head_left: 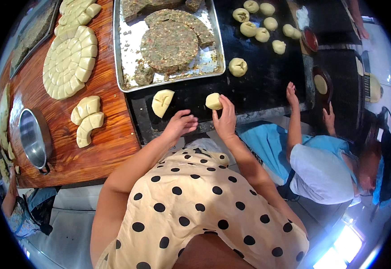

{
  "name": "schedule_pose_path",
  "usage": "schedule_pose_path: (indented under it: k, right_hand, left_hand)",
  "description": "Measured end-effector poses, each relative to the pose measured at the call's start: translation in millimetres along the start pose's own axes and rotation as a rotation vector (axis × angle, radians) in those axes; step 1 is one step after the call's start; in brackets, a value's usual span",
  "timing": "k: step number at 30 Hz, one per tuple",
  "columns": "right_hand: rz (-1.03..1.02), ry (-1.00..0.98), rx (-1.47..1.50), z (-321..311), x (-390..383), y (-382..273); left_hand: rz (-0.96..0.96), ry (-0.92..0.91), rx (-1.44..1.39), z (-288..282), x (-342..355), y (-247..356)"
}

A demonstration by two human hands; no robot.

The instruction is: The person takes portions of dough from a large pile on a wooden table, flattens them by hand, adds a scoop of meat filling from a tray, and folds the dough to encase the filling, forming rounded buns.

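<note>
Small pale dough piece (212,101): centre of the frame, over the black worktop (267,92). Right hand (225,117) has it at its right and near edges, grip pinching it between thumb and fingers; whether it is lifted or resting, I cannot tell. Left hand (180,125), just left of centre, holds nothing; grip loosely spread, fingers bent slightly and pointing toward the right hand. Nearest to it, a dough wedge (162,103) with creased top, lying apart from both hands.

Just above, top centre: metal tray (173,83) carrying a round slab of speckled filling (170,47), with more chunks and crumbs around it. Right of the tray, a single folded dough ball (238,67); farther up, a loose group of dough balls (270,23), some with open or pleated tops.

Left side: wooden worktop (112,130) bearing a large dough round (70,62) cut into segments, a few joined dough segments (88,119) below it, and a metal bowl (35,139) near the left edge.

Right side: a co-worker in a light top (323,172), one hand (291,93) over the worktop edge, the other near a dark oval dish holding a pale disc (321,84).
</note>
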State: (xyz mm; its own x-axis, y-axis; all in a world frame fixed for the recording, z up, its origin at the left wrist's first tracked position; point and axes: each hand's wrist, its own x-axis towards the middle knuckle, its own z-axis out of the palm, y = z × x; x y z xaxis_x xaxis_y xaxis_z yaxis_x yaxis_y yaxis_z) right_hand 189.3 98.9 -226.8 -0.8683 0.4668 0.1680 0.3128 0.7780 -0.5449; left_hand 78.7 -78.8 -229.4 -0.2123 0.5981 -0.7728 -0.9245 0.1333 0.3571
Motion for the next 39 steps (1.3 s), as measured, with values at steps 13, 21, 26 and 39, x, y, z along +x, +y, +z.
schedule_pose_path:
  k: [13,21,26,39]
  right_hand:
    - [0.746,0.127,0.068,62,32,34]
    - [0.585,0.011,-0.37,81,32,32]
    - [0.451,0.028,-0.485,82,38,37]
    - [0.617,0.065,-0.339,82,51,54]
  left_hand:
    - [0.107,-0.047,0.496,43,85,-40]
    - [0.08,-0.036,0.421,17,70,-26]
    - [0.069,0.01,0.308,6,53,-14]
    - [0.121,-0.077,0.319,-25,-5,4]
